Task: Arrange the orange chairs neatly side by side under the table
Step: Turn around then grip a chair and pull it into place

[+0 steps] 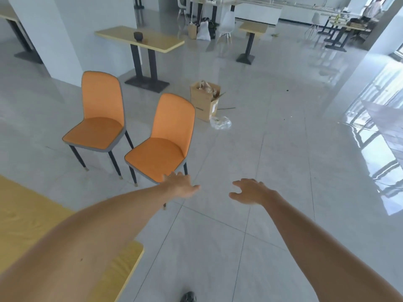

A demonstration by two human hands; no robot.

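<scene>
Two chairs out on the open floor, not under anything. The nearer chair (165, 140) sits right of and a bit in front of the farther chair (99, 120), close beside it but not touching, both backs turned the same way. The near table (122, 264) is at the lower left, well in front of both. Left hand (182, 185) hangs over the front edge of the nearer chair's seat; can't tell if it touches. Right hand (250, 191) is off to its right, over bare floor. Behind the chairs there's a long table (161, 43) with a small pot (138, 36) on it. A cardboard box (204, 101) stands right of the nearer chair's back, with a plastic bag (220, 122) on the floor just beside it.
</scene>
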